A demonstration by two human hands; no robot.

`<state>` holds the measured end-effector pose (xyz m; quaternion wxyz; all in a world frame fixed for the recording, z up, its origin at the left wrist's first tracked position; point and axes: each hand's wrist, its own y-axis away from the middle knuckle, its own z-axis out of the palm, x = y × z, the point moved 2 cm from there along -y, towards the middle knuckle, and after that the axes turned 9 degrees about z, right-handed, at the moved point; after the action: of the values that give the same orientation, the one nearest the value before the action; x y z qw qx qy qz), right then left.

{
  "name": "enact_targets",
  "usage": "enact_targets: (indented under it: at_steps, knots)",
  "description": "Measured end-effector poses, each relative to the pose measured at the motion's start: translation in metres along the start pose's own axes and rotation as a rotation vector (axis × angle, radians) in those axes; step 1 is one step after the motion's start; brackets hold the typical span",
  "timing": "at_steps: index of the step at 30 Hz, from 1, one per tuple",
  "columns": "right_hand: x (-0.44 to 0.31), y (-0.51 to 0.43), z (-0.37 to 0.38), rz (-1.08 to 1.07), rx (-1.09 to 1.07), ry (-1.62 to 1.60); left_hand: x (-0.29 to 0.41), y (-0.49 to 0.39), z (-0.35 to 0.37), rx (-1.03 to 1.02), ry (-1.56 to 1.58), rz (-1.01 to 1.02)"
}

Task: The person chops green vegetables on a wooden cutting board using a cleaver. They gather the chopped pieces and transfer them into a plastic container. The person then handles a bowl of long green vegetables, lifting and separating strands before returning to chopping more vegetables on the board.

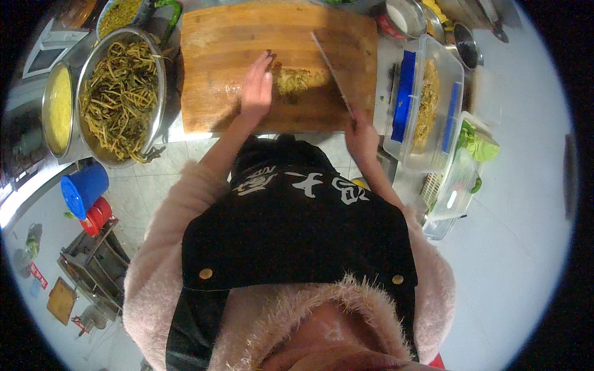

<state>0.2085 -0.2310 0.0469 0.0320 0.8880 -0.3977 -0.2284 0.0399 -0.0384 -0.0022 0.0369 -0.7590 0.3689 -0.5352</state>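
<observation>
A wooden cutting board [209, 55] lies before me at the counter's edge. On its middle sits a small pile of chopped greenish vegetable [293, 82]. My left hand [258, 86] is flat, fingers extended, just left of the pile, holding nothing. To the right, my right hand [363, 141] grips the handle of a kitchen knife [334, 74], whose blade points up and away over the board, apart from the pile. The blade is seen nearly edge-on, and most of the handle is hidden in my fingers.
Left of the board stands a metal bowl [161, 92] of long pickled-looking vegetable strands, beside a dish of yellow food [60, 109]. A green chili pepper [175, 18] lies behind. At right are a clear plastic container [457, 79] of chopped food and metal pots [466, 46].
</observation>
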Motion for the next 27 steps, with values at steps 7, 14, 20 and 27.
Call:
enact_targets:
  at_steps: [7, 14, 20, 27]
  knots:
    - [-0.05, 0.032, 0.034, -0.046, -0.14, -0.315, 0.006, 0.006, 0.011, 0.074, 0.138, -0.008]
    - [-0.03, 0.03, 0.025, 0.176, -0.283, -0.692, 0.002, 0.004, 0.006, 0.088, 0.169, 0.02]
    - [0.024, 0.033, 0.029, 0.521, -0.335, -1.162, -0.001, -0.008, -0.01, -0.007, 0.07, 0.073]
    - [0.023, 0.045, 0.057, 0.551, -0.455, -1.2, 0.008, -0.007, 0.006, -0.086, 0.073, 0.05]
